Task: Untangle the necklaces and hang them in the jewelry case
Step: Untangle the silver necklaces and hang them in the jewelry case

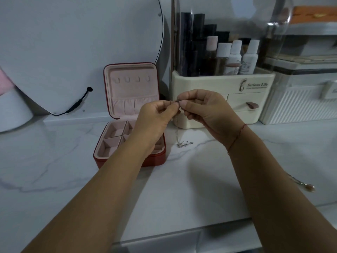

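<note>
A thin silver necklace hangs from my fingertips down to the marble counter, where its lower end lies in a small heap. My left hand and my right hand meet in mid-air, both pinching the chain's top between thumb and fingers. To the left stands the red jewelry case, open, with a pink lining. Its upright lid carries a row of bare hooks and a gathered pocket. A second necklace with a pinkish pendant lies at the far right, partly behind my right forearm.
A cream cosmetics organizer with bottles and drawers stands just behind my hands. A white ribbed box is to its right. A round mirror with a black cable leans on the wall at left. The counter's front edge runs below my forearms.
</note>
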`<state>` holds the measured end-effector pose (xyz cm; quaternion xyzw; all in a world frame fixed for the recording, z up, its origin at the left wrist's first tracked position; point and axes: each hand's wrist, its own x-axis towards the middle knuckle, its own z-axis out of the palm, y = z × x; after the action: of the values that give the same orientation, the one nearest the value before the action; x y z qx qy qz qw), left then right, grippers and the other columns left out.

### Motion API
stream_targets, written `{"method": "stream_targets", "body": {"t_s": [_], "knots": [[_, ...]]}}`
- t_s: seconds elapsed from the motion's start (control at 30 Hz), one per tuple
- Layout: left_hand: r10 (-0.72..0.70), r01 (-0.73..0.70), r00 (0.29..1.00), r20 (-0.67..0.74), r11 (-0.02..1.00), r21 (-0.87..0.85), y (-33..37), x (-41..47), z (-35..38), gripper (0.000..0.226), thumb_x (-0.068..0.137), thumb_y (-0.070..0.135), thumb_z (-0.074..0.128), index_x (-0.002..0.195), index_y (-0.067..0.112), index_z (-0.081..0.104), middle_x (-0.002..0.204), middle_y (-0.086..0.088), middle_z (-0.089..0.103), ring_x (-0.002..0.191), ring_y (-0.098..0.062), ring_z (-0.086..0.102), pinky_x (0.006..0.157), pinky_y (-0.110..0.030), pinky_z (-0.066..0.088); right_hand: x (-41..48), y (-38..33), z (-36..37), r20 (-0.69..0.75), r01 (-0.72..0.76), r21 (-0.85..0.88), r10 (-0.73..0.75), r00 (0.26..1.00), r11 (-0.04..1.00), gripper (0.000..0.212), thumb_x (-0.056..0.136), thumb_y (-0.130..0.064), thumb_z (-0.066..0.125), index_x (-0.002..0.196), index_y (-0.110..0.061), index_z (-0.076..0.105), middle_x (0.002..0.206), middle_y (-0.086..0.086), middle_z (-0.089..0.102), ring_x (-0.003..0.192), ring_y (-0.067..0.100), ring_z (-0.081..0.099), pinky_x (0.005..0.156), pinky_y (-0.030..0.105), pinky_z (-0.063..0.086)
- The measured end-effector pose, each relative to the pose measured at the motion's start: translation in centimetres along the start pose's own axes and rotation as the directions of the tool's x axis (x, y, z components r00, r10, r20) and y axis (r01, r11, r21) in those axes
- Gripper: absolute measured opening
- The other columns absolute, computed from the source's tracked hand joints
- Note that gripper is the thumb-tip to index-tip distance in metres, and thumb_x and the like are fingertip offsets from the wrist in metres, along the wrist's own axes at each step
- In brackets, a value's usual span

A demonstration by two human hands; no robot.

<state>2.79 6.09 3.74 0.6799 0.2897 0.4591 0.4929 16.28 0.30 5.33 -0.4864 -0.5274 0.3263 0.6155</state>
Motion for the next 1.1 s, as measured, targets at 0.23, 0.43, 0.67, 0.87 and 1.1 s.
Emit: {"method": "stream_targets", "body": {"t_s": [0.23,0.43,0.67,0.87,1.1], "knots": [[0.002,-0.002,0.999,0.055,1.000,-0.004,0.2,-0.2,-0.1,0.020,0.094,0.023,0.058,0.079,0.014,0.068,0.060,0.014,0.065,0.057,0.006,0.055,0.059,-0.007,0.041,-0.1,0.0,0.0,-0.020,0.061,-0.096,-0.063,0.998,0.994,0.008,0.089,-0.004,0.061,0.093,-0.008,0.068,0.071,0.004,0.063,0.060,0.006,0.054,0.060,0.017,0.047],[-0.067,0.070,0.996,0.065,0.996,-0.050,0.4,-0.3,-0.1,0.007,0.088,0.016,0.064,0.082,0.016,0.068,0.070,0.006,0.066,0.062,0.001,0.057,0.060,-0.011,0.045,0.0,0.0,-0.1,-0.013,0.068,-0.110,-0.070,0.997,0.992,0.008,0.089,-0.005,0.062,0.090,-0.009,0.069,0.072,0.003,0.063,0.059,0.003,0.051,0.060,0.019,0.044],[-0.118,0.121,0.990,0.079,0.992,-0.033,0.7,-0.5,-0.3,0.009,0.086,0.022,0.068,0.086,0.015,0.072,0.072,0.005,0.067,0.072,-0.004,0.060,0.067,-0.019,0.046,-0.2,-0.1,-0.1,0.005,0.061,-0.050,-0.061,0.998,0.997,0.009,0.089,-0.007,0.061,0.091,-0.008,0.070,0.070,0.003,0.063,0.060,0.010,0.047,0.061,0.021,0.043],[-0.151,0.152,0.988,0.042,0.988,-0.023,0.8,-0.5,0.1,0.012,0.087,0.020,0.066,0.082,0.011,0.072,0.065,0.005,0.066,0.062,0.000,0.057,0.061,-0.012,0.046,-0.1,-0.1,0.0,0.038,0.013,0.059,-0.015,0.999,0.998,0.010,0.088,-0.005,0.060,0.092,-0.007,0.069,0.070,0.007,0.059,0.062,0.013,0.045,0.065,0.024,0.041],[-0.172,0.177,0.983,0.071,0.981,-0.076,1.0,-0.5,0.1,0.015,0.087,0.016,0.065,0.074,0.014,0.071,0.065,0.003,0.066,0.066,-0.005,0.059,0.069,-0.022,0.048,-0.1,-0.1,0.0,0.044,-0.012,0.057,0.010,0.999,0.998,0.008,0.088,-0.003,0.060,0.090,-0.004,0.068,0.073,0.009,0.058,0.061,0.011,0.046,0.064,0.023,0.041]]}}
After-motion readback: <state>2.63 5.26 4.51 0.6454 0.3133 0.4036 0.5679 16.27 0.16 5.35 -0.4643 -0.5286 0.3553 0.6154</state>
